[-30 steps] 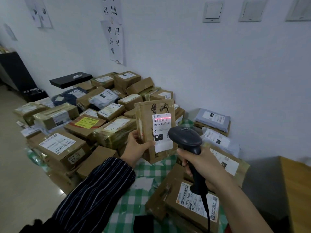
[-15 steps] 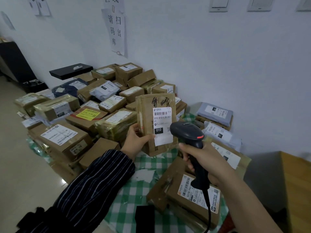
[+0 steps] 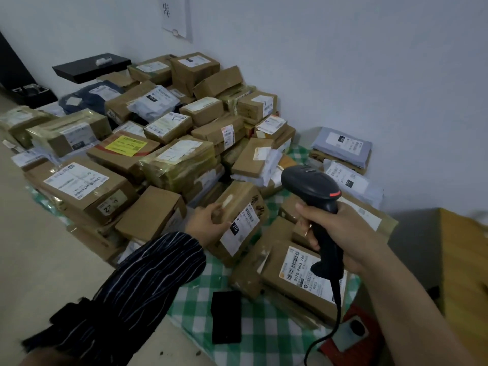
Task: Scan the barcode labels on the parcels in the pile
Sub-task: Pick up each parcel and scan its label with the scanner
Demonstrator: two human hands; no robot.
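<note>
My left hand [image 3: 208, 224] grips a small brown parcel [image 3: 239, 215] with a white barcode label marked 010. The parcel is tilted and low, just over the green checked cloth [image 3: 266, 336]. My right hand [image 3: 340, 233] holds a black corded barcode scanner [image 3: 314, 188] upright, to the right of the parcel, with no red beam showing. Behind lies the pile of brown cardboard parcels [image 3: 148, 143] with white labels. A labelled parcel [image 3: 303, 276] lies under the scanner's handle.
Grey mailer bags [image 3: 343, 146] lie by the white wall at the right. A small black box [image 3: 226, 317] sits on the cloth near me. A wooden piece of furniture [image 3: 464, 260] stands at the right; a black tray [image 3: 89, 66] sits at the back left.
The parcel was held upright facing the scanner with a red beam on its label; the beam went out, and my left hand has lowered and tilted it toward the cloth. The camera dipped down.
</note>
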